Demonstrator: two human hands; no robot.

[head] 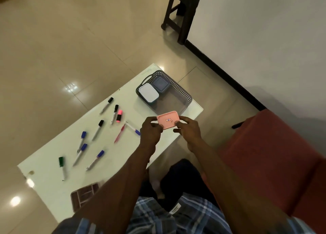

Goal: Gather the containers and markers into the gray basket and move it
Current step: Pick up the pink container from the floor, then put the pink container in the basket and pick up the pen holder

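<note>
Pink container (168, 120) held over table edge, just short of gray basket (183, 92).
Gripped at both ends: left hand (150, 130), right hand (187, 128), fingers curled on rim. White (149, 93) & blue-gray (160, 83) containers already in basket; markers (97, 129) left on table (53, 156). Risk: pinch grip shallow, a slip would drop it off the edge, not into basket.

Glossy beige tiled floor (70, 48) (light glints), white wall (264, 30), dark stool (183, 9), red seat (275, 152)
</note>
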